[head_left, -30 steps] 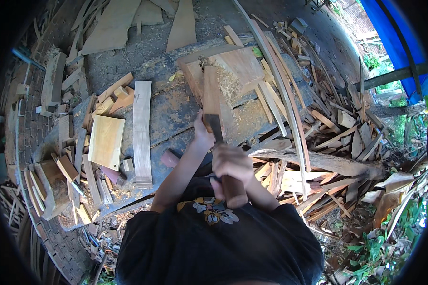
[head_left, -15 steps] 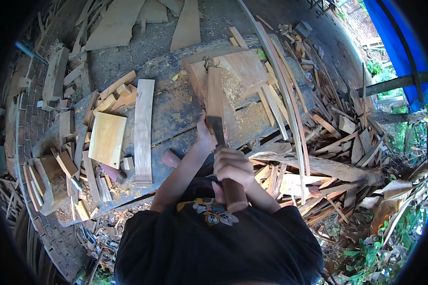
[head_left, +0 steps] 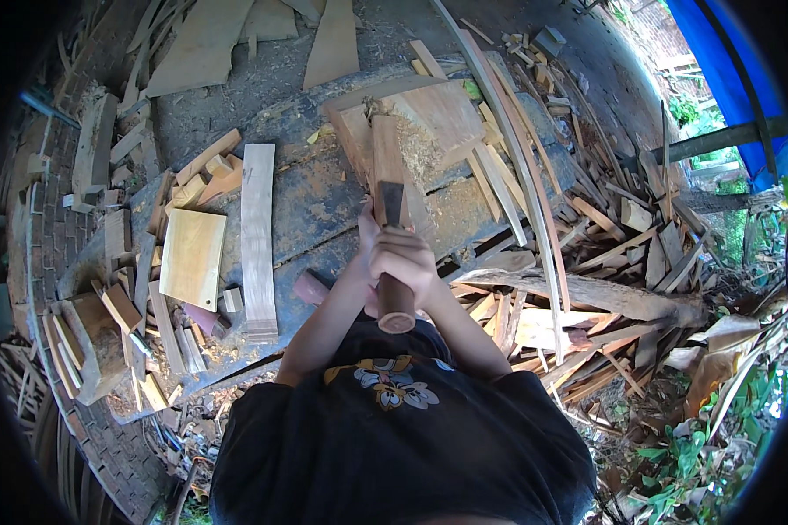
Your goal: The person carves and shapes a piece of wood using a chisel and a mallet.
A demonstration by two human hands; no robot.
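Note:
My right hand [head_left: 404, 261] is wrapped round the thick wooden handle of a chisel [head_left: 397, 308], its butt toward my chest. The chisel's dark, flared metal blade lies over the near part of a narrow brown wood piece [head_left: 388, 144]. That piece leans with its far end against a large wooden block [head_left: 446, 114] on the bench. At the near left edge of the piece, my left hand [head_left: 368, 232] grips it; most of its fingers are hidden behind the piece and my right hand. Pale shavings [head_left: 416, 149] lie on the block beside the piece.
On the worn bench [head_left: 311, 206], to the left, lie a long grey plank [head_left: 258, 236], a pale rectangular board [head_left: 193, 258] and several small offcuts [head_left: 206, 179]. Long thin strips [head_left: 525, 157] cross the right side. A scrap heap [head_left: 604, 315] fills the ground there.
My right hand and the chisel have moved left and swung more upright, with the blade sliding further over the piece. My left hand keeps its grip. The whole view has shifted slightly.

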